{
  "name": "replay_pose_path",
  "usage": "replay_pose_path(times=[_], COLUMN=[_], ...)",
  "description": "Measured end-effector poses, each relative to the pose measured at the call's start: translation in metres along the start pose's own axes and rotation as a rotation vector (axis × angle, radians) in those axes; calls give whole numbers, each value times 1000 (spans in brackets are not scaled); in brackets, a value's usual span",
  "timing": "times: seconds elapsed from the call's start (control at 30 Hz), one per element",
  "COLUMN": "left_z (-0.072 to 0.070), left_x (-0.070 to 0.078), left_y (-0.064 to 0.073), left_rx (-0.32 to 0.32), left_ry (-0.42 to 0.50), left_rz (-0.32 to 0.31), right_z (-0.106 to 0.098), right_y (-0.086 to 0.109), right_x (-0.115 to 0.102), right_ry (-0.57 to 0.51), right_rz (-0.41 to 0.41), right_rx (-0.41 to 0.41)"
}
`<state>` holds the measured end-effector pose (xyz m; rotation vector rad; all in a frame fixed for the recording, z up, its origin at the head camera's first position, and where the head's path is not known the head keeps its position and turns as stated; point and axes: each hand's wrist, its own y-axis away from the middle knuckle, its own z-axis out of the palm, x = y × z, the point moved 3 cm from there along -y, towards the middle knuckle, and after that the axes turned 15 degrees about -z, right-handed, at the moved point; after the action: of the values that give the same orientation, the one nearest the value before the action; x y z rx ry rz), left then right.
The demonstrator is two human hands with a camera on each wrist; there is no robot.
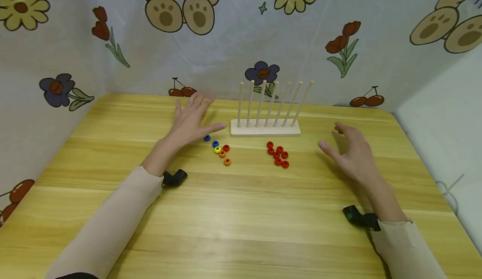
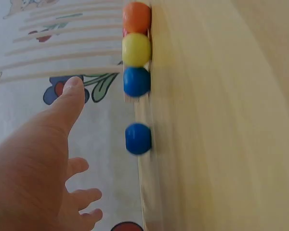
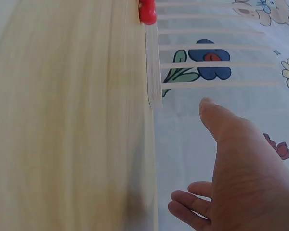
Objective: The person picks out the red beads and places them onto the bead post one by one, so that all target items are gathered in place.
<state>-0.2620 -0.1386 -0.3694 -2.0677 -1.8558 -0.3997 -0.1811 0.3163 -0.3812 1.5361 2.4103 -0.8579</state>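
Note:
My left hand [image 1: 191,122] hovers over the table's far left part, fingers spread and holding nothing. Just beside its thumb lies a loose group of beads: a blue bead [image 1: 215,144], another blue one, a yellow bead [image 1: 217,149], a red bead [image 1: 226,148] and orange beads [image 1: 227,162]. To the right of the wooden peg rack [image 1: 265,131], my right hand [image 1: 354,153] is held with thumb and fingers apart, nothing between them. Several red beads [image 1: 276,155] are clustered in front of the rack, which carries a row of thin upright pegs.
A pale wooden table [image 1: 241,212] fills the lower view. Behind it hangs a white cloth [image 1: 226,61] printed with flowers, cherries and bear paws. Black wrist cameras sit at both sleeves. A thin cord [image 1: 449,191] shows beyond the table's right edge.

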Motion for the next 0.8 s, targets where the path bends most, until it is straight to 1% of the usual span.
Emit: replay_pose_path(times=[0.1, 0.2, 0.33, 0.43, 0.57, 0.8], left_z=[7, 16, 26, 31, 36, 48], left_x=[10, 20, 36, 45, 54, 63], left_y=[-3, -6, -8, -9, -11, -14], left_rx=[-13, -50, -114, -138, -154, -220], left_ry=[-10, -13, 9, 22, 32, 98], left_rz=[17, 32, 51, 55, 57, 68], right_z=[3, 6, 10, 15, 23, 32], right_y=[0, 1, 2, 0, -4, -7], right_x=[-3, -7, -10, -14, -23, -36], right_ry=[-29, -56, -84, -116, -147, -186], right_rz=[4, 12, 17, 12, -11, -49], right_rx=[-17, -39, -52, -52, -60, -59])
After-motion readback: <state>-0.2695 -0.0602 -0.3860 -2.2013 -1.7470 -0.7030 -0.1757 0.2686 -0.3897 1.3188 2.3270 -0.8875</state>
